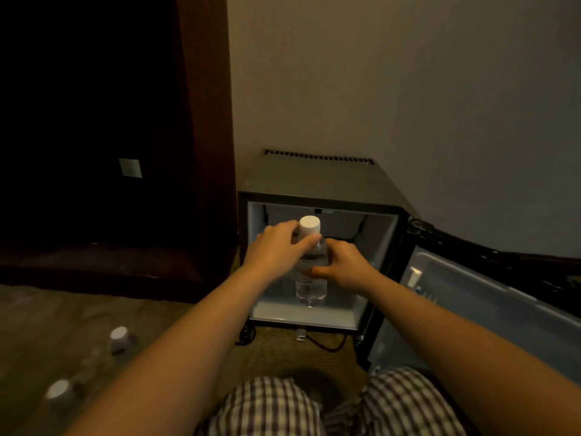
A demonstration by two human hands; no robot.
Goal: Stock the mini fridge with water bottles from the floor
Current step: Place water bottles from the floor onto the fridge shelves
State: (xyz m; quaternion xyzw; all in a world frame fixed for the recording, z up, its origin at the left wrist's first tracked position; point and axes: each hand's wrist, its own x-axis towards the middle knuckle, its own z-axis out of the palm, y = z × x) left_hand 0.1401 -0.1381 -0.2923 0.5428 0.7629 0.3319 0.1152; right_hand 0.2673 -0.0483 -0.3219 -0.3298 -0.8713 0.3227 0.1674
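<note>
1. Grip: left hand (pixel 276 247) wraps the neck of the water bottle (pixel 311 287) just under its white cap (pixel 309 225). Right hand (pixel 345 265) clasps the mid-body at the label. Both hands grip the same bottle and hold nothing else.
2. Location: the bottle is in the open mouth of the mini fridge (pixel 314 180), a bit left of centre, base low over the white interior floor (pixel 283 313). Can't tell if the base is touching or just above.
3. Axis: long axis near vertical, cap up. Left hand is high, right hand low, both coming from the front. The bottle lies straight ahead of both hands, with the cavity depth directly behind it.
4. Next move, my read: set it down or slide it straight back, staying upright. The cap shows below the top edge of the opening, so it looks to fit standing.
5. Door (pixel 471 309) is swung open to the right, apart from the right forearm.
6. Progress: no other bottle visible inside, though the hands hide part of the cavity. Looks early in the job.
7. Stock left: two more bottles (pixel 119 338) (pixel 59 390) stand on the carpet (pixel 157 335) at left, beside the left forearm. The left hand is nearer, so it's the likely one for the next pickup.
</note>
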